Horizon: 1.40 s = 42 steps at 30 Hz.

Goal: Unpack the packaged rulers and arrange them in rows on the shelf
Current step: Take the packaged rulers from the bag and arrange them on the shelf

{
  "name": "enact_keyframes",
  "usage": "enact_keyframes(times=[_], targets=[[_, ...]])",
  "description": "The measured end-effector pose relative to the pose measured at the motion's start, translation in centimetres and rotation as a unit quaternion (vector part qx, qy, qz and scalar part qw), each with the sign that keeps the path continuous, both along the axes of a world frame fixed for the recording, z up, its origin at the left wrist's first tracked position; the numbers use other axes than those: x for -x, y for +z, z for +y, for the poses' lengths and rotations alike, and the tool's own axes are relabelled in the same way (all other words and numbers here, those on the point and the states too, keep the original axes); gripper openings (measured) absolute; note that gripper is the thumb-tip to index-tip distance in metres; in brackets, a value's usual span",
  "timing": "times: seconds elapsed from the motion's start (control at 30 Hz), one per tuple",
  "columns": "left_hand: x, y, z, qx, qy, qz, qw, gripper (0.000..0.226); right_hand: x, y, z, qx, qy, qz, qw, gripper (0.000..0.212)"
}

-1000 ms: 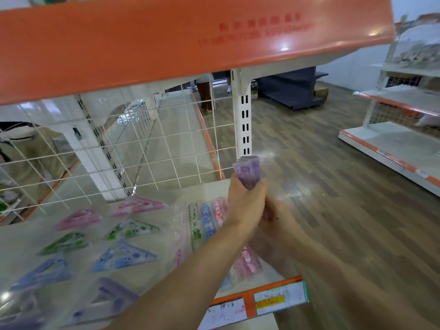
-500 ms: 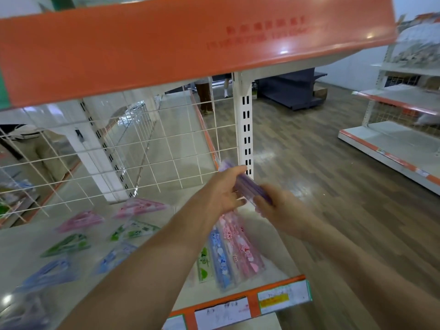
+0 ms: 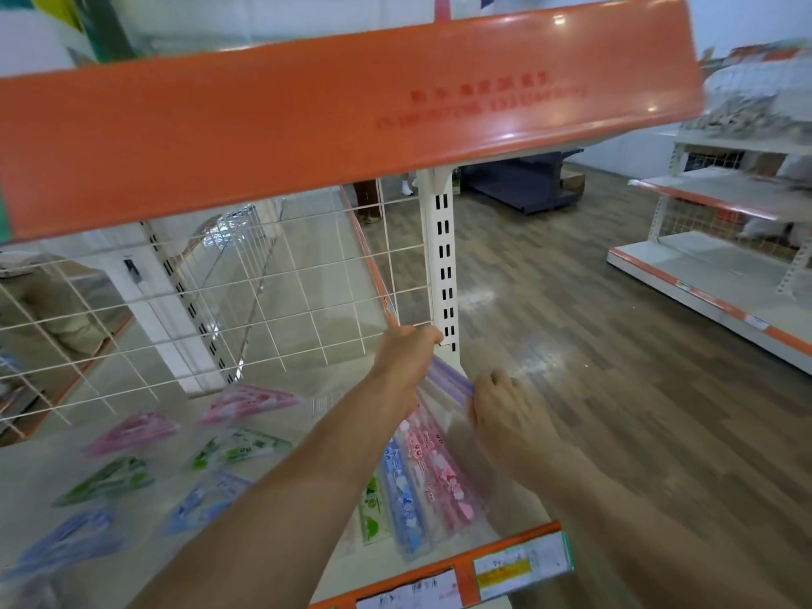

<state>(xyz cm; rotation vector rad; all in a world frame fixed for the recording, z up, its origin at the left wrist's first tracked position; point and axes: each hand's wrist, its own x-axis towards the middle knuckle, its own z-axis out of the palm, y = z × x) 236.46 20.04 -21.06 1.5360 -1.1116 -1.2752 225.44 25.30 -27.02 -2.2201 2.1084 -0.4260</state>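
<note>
Both hands are holding a purple pack of rulers [image 3: 450,380] over the right end of the shelf [image 3: 184,404], close to its back right corner. The left hand [image 3: 406,358] is gripping the far end, fingers curled over it. The right hand [image 3: 505,415] is gripping the near end. Beneath them a pink ruler [image 3: 435,468], a blue ruler [image 3: 402,492] and a green ruler [image 3: 371,509] are lying side by side, reaching toward the front edge. Packaged set squares [image 3: 239,446] are lying in rows across the shelf's left part.
</note>
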Motion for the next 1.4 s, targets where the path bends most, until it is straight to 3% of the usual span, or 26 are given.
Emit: enact_keyframes(times=[0.1,0.33,0.4,0.47,0.5,0.57,0.6,0.67,0.7,0.73,0.77,0.8,0.83,0.87,0.9,0.97,1.03,1.13,1.2,1.27,1.4], targets=[[0.3,0.0,0.2,-0.01,0.0,0.008,1.0,0.004,-0.2,-0.8,0.6,-0.008,0.001,0.007,1.0,0.024],[0.2,0.3,0.5,-0.013,0.005,0.033,0.999,0.008,0.3,-0.9,0.9,-0.018,-0.008,-0.019,1.0,0.023],[-0.2,0.3,0.5,-0.01,0.01,0.043,0.999,0.004,0.6,-0.3,0.7,-0.019,-0.016,-0.074,0.997,0.02],[-0.5,0.3,0.7,-0.006,0.013,0.065,0.998,0.005,1.1,1.3,0.7,-0.012,-0.015,-0.214,0.977,0.015],[-0.7,0.2,0.8,-0.014,0.009,0.089,0.996,0.007,1.3,2.2,1.1,-0.044,0.0,-0.326,0.944,0.016],[-1.0,0.2,1.5,-0.063,-0.025,0.197,0.978,0.007,0.7,4.0,2.7,-0.147,0.055,-0.561,0.813,0.016],[-1.1,0.2,2.0,-0.085,-0.056,0.263,0.959,0.006,0.3,4.3,3.4,-0.193,0.079,-0.632,0.747,0.015],[-1.2,0.1,2.9,-0.093,-0.103,0.338,0.931,0.009,-0.3,4.4,4.3,-0.252,0.101,-0.704,0.656,0.015],[-1.2,-0.1,3.1,-0.088,-0.105,0.353,0.925,0.012,-0.3,4.4,4.4,-0.273,0.098,-0.708,0.644,0.015],[-1.4,-0.3,3.3,-0.08,-0.097,0.361,0.924,0.014,-0.2,4.3,4.3,-0.293,0.089,-0.68,0.666,0.018],[-1.4,-0.5,3.5,-0.07,-0.086,0.359,0.927,0.016,0.2,4.6,4.2,-0.299,0.086,-0.607,0.731,0.022],[-1.5,-0.6,3.5,-0.058,-0.076,0.349,0.932,0.019,0.9,5.1,3.8,-0.285,0.08,-0.48,0.826,0.03],[-1.7,-0.6,3.6,-0.043,-0.069,0.332,0.94,0.021,1.5,5.8,3.4,-0.235,0.074,-0.343,0.906,0.037],[-1.9,-0.5,3.6,-0.028,-0.069,0.308,0.948,0.021,2.1,6.6,2.8,-0.143,0.069,-0.251,0.955,0.039],[-2.0,-0.3,3.9,-0.013,-0.079,0.282,0.956,0.021,2.4,7.7,2.4,-0.046,0.07,-0.242,0.967,0.035],[-1.8,0.4,4.6,0.017,-0.117,0.228,0.967,0.021,1.8,10.1,2.0,0.091,0.11,-0.316,0.938,0.029],[-1.2,0.9,5.2,0.048,-0.144,0.179,0.972,0.027,0.2,12.1,1.6,0.148,0.171,-0.286,0.931,0.031],[-0.4,1.3,5.9,0.061,-0.147,0.169,0.973,0.034,-1.5,12.9,1.4,0.044,0.231,-0.225,0.946,0.026],[-0.5,1.6,5.4,0.028,-0.13,0.23,0.964,0.032,-0.6,13.0,1.4,-0.007,0.203,-0.263,0.943,0.025],[-1.1,1.8,4.3,-0.01,-0.079,0.311,0.947,0.032,0.9,12.6,1.5,0.003,0.152,-0.312,0.938,0.023],[-1.2,1.4,2.4,-0.036,0.018,0.409,0.912,0.038,0.4,8.3,3.5,-0.11,0.15,-0.277,0.943,0.025]])
